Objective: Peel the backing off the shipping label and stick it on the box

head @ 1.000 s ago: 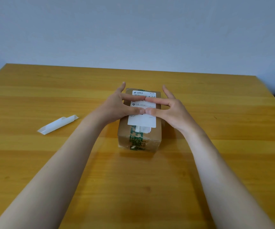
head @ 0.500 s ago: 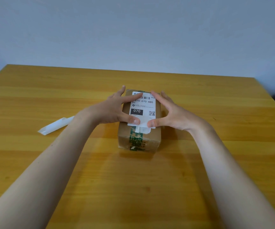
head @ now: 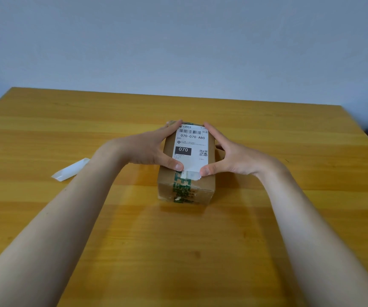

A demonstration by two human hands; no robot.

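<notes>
label (head: 191, 149) on box (head: 186, 185), fingers (head: 174, 166) flanking (touching)

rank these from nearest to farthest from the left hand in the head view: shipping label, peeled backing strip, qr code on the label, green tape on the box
From the left hand:
1. shipping label, on the box top; the thumb touches its near left corner.
2. green tape, just below that thumb, on the box's near end.
3. qr code, at the label's right edge.
4. backing strip, on the table, far left.
</notes>
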